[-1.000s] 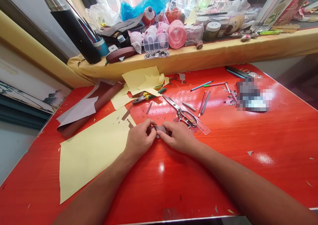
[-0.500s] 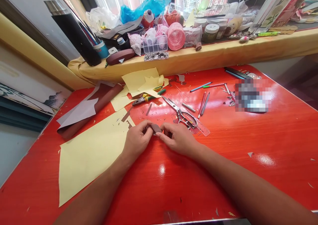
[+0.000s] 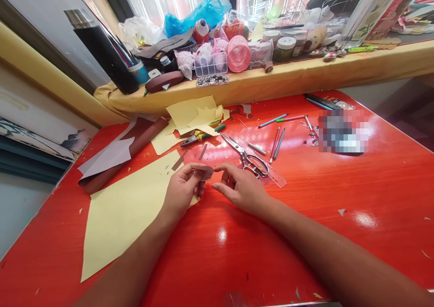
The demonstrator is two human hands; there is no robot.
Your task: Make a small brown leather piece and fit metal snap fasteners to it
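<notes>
- While the small grey piece is pinched by the left hand above the middle of the table, its cutting seems done; what is left cannot be told.
- At its right side, thumb and forefinger of the right hand are held apart.
- Scissors are laid farther away.

Held piece partly behind left fingers, dark object pixelated, forearms cropped

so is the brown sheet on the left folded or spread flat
Folded over; the brown sheet curls back on itself, its pale side showing.
</notes>
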